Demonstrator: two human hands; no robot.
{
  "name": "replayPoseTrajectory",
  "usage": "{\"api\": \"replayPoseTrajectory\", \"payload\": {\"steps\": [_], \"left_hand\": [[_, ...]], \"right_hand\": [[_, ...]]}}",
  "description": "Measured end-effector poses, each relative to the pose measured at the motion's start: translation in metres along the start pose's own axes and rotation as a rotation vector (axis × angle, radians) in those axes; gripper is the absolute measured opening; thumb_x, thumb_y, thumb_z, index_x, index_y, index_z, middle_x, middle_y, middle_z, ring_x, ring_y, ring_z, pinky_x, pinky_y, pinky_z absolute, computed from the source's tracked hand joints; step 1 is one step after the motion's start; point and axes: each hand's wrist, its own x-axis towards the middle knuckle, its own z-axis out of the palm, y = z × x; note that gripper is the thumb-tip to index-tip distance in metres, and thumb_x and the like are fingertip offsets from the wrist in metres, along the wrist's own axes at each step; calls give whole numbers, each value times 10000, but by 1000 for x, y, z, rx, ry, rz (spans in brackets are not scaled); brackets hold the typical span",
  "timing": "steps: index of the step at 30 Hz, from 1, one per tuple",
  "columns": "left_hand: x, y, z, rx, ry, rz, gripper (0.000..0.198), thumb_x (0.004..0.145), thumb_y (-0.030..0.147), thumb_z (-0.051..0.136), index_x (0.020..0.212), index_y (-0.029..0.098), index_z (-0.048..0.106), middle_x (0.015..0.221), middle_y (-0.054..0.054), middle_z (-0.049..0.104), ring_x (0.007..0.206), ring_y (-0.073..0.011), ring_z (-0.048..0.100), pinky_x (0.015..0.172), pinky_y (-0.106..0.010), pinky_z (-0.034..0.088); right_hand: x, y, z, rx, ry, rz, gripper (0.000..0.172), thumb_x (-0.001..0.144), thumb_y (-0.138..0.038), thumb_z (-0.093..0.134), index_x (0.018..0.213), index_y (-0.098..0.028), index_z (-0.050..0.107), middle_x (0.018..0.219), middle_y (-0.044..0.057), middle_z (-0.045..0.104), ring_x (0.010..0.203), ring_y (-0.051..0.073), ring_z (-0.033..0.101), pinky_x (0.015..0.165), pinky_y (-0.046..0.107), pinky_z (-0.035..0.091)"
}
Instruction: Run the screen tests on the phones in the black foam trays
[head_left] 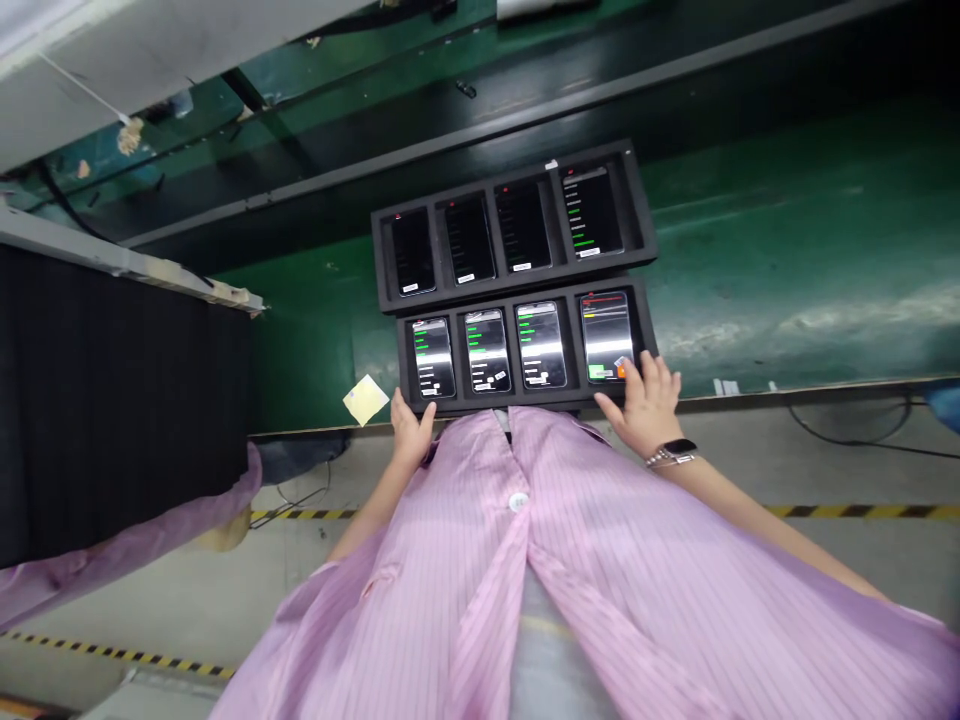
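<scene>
Green conveyor belt (750, 260) is carrying far tray (517, 283) and near tray (574, 345), black, phone-filled. I am seeing the left hand (410, 432) gripping the near tray's front-left corner; the right hand (649, 405), open, is touching its rightmost phone (606, 335).

The near tray (406, 365) and the far tray (382, 262) are matt black. In the near tray, the phone screens (487, 350) show green bars and white bands on black. The rightmost phone (604, 332) adds a red line at the top and green and orange patches at the bottom. The far phones (469, 238) are mostly dark, and the right one (591, 212) carries green lines.

The belt (787, 250) under the trays is deep green. A pale yellow note (365, 399) lies left of centre. The coat (600, 580) across the lower frame is pink with fine darker stripes and a white button (517, 501).

The watch (675, 451) has a black face and a silver band. The floor (825, 450) is grey, crossed by yellow-and-black striped tape (862, 511). A black panel (112, 400) fills the left.
</scene>
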Motion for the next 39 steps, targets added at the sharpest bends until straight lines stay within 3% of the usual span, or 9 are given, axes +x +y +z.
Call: {"api": "replayPoseTrajectory", "payload": {"steps": [2,6,13,21,28,36,39], "left_hand": [[0,0,-1,44,21,75,865,982,504,593,1646,94,220,1703,-279,270,1632,-377,207,1328,-587,220],[0,4,1,90,31,210,822,1001,507,575,1651,136,236,1716,-265,219,1642,-373,164,1318,-609,223],[0,9,2,106,-9,178,801,1009,493,572,1651,146,242,1722,-263,179,1649,-366,147,1315,-582,243],[1,15,-1,163,0,167,800,982,469,616,1627,138,281,1706,-280,226,1632,-387,188,1305,-618,239],[14,31,-6,234,3,296,737,973,466,663,1592,160,406,1709,-227,268,1636,-397,153,1331,-632,141],[35,35,5,274,-31,378,652,995,455,658,1546,158,474,1707,-231,288,1633,-399,186,1333,-636,146],[36,29,5,256,-38,380,691,990,489,678,1560,168,455,1741,-235,209,1647,-413,122,1324,-645,178]], "right_hand": [[-2,-7,-1,-26,-4,-86,815,1006,-615,496,1658,-160,322,1692,256,301,1579,454,222,1239,754,156],[-3,-13,4,-27,-2,-98,839,1003,-601,510,1678,-156,286,1704,258,280,1571,460,227,1228,768,169],[-3,-12,3,-50,-93,-88,656,1025,-565,470,1590,-231,497,1719,196,309,1570,460,246,1232,775,158],[14,-32,0,1,-113,-183,706,1036,-567,467,1614,-161,448,1703,227,320,1581,434,239,1257,734,160],[41,-66,21,55,-173,-353,678,1043,-566,460,1592,-168,479,1686,220,361,1578,435,247,1253,731,153],[46,-80,31,31,-180,-291,740,1040,-599,436,1614,-132,444,1693,252,335,1574,469,233,1238,759,129],[46,-82,31,26,-185,-276,748,1044,-604,425,1614,-119,437,1700,257,317,1574,472,232,1238,761,122]]}}
